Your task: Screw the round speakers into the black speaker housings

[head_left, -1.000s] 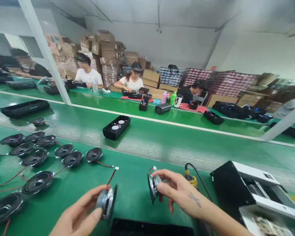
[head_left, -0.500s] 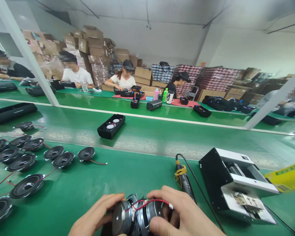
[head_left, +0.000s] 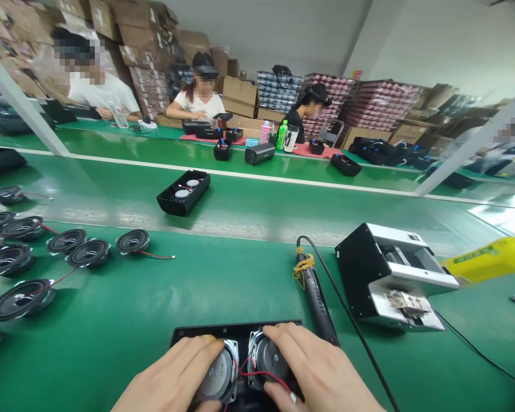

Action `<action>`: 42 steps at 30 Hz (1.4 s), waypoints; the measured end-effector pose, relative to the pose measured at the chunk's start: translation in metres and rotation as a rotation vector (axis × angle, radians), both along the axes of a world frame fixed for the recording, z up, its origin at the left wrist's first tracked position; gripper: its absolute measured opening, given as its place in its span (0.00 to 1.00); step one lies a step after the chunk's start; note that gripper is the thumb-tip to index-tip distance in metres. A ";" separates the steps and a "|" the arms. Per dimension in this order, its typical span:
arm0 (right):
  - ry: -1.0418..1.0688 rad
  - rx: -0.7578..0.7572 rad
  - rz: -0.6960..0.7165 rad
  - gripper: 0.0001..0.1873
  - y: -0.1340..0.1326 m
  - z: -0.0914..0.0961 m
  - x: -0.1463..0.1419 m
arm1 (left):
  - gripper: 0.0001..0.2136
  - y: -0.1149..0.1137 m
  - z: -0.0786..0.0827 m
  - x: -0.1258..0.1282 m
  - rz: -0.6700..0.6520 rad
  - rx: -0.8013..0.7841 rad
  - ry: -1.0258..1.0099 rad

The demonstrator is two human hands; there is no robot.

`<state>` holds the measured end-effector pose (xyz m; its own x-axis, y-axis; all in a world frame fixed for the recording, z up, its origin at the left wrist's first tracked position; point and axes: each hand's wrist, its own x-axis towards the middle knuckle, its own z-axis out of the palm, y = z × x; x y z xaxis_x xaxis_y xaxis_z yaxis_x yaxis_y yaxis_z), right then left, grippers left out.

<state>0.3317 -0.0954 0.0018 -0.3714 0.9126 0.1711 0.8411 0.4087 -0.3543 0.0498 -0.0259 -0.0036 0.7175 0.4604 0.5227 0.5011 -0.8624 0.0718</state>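
Note:
Near the bottom edge, my left hand (head_left: 171,372) curls its fingers over a round speaker (head_left: 218,376), which faces magnet side up. My right hand (head_left: 313,369) grips a second speaker (head_left: 273,359) the same way, thumb on its near side. Both speakers sit over a black speaker housing (head_left: 240,330), partly hidden by my hands; I cannot tell whether they are fully seated. A red wire (head_left: 264,373) with a white plug runs between the speakers towards my right thumb.
Several loose speakers (head_left: 88,252) lie on the left. A black electric screwdriver (head_left: 315,300) and a black-and-silver machine (head_left: 395,286) stand to the right, with a yellow packet (head_left: 489,260) beyond. Another housing (head_left: 184,197) rests on the belt. Co-workers (head_left: 201,103) sit opposite.
The two speakers, close together and tilted before, are now farther apart and flatter over the black housing. My hands have spread with them. The view has tilted down and shifted right.

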 end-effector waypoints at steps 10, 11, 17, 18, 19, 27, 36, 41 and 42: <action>-0.137 0.020 0.035 0.30 0.005 0.003 -0.007 | 0.22 -0.008 -0.011 0.004 0.078 -0.382 0.346; -0.140 0.004 0.039 0.31 0.005 0.002 -0.006 | 0.21 -0.009 -0.009 0.005 0.087 -0.397 0.362; -0.156 -0.134 0.071 0.33 0.009 0.004 -0.002 | 0.21 -0.005 0.002 0.012 0.123 -0.255 0.383; -0.174 -0.167 0.081 0.34 0.010 0.007 -0.001 | 0.21 -0.004 0.003 0.012 0.103 -0.215 0.370; -0.193 -0.193 0.093 0.34 0.012 0.009 -0.001 | 0.21 -0.004 0.004 0.013 0.083 -0.177 0.358; -0.190 -0.199 0.170 0.31 0.017 0.003 0.007 | 0.22 0.010 0.015 0.017 -0.038 -0.060 0.315; -0.082 -0.144 0.221 0.27 0.014 -0.005 0.016 | 0.16 0.016 0.011 0.008 -0.102 -0.060 0.200; -0.067 -0.097 0.224 0.25 0.013 0.000 0.017 | 0.15 0.017 0.008 0.005 -0.119 -0.091 0.139; -0.066 -0.090 0.223 0.25 0.013 0.000 0.017 | 0.15 0.017 0.007 0.004 -0.121 -0.106 0.133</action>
